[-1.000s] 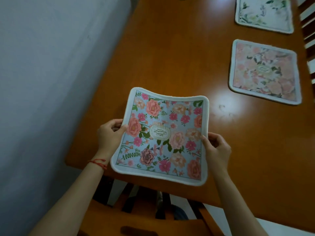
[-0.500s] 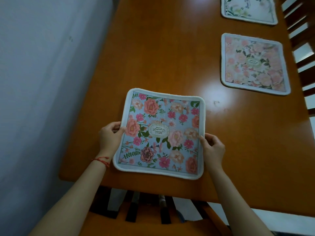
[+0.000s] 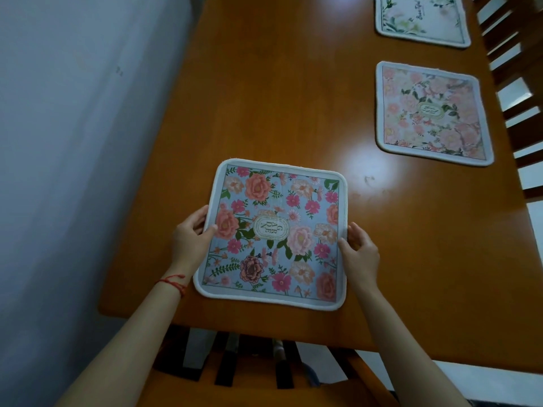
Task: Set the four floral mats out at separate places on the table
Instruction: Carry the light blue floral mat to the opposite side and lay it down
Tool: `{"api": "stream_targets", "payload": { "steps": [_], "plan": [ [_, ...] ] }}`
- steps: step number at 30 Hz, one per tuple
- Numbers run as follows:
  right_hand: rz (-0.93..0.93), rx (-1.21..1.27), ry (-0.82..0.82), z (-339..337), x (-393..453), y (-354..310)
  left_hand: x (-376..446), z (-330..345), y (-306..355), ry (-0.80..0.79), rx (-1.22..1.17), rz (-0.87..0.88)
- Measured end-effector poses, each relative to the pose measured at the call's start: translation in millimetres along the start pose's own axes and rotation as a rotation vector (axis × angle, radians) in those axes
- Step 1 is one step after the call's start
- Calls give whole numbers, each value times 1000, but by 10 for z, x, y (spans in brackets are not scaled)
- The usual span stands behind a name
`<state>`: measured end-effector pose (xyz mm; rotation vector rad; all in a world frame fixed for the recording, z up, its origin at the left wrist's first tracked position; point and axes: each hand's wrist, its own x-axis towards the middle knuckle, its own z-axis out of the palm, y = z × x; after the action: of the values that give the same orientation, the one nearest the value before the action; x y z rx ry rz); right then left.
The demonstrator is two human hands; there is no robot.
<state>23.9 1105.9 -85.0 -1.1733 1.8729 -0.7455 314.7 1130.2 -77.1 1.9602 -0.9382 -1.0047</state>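
A blue floral mat [image 3: 273,233] with a white border lies flat on the wooden table [image 3: 264,98] near its front left corner. My left hand [image 3: 191,236] pinches the mat's left edge, thumb on top. My right hand [image 3: 358,254] holds its right edge. A pink floral mat [image 3: 432,113] lies flat at the right side of the table. Beyond it, a white floral mat [image 3: 423,19] lies at the far right, partly cut off by the top of the view.
A pale wall [image 3: 73,142] runs along the table's left side. A wooden chair back [image 3: 249,371] stands just below the table's front edge. More chair slats [image 3: 517,92] line the right side.
The blue mat was held curved above the table edge; it has moved down and forward and now lies flat on the table, both hands still on its edges.
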Motion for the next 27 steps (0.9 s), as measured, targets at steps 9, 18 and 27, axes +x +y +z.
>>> {"api": "stream_targets", "payload": {
  "steps": [9,18,27],
  "plan": [
    [-37,10,-53,70,248,-117,-257,-23,-67,29,-57,-66],
    [-63,51,-134,200,701,-385,-503,24,-152,91,-123,-134],
    [-88,75,-200,335,975,-637,-754,184,-133,131,-211,-209]
  ]
}}
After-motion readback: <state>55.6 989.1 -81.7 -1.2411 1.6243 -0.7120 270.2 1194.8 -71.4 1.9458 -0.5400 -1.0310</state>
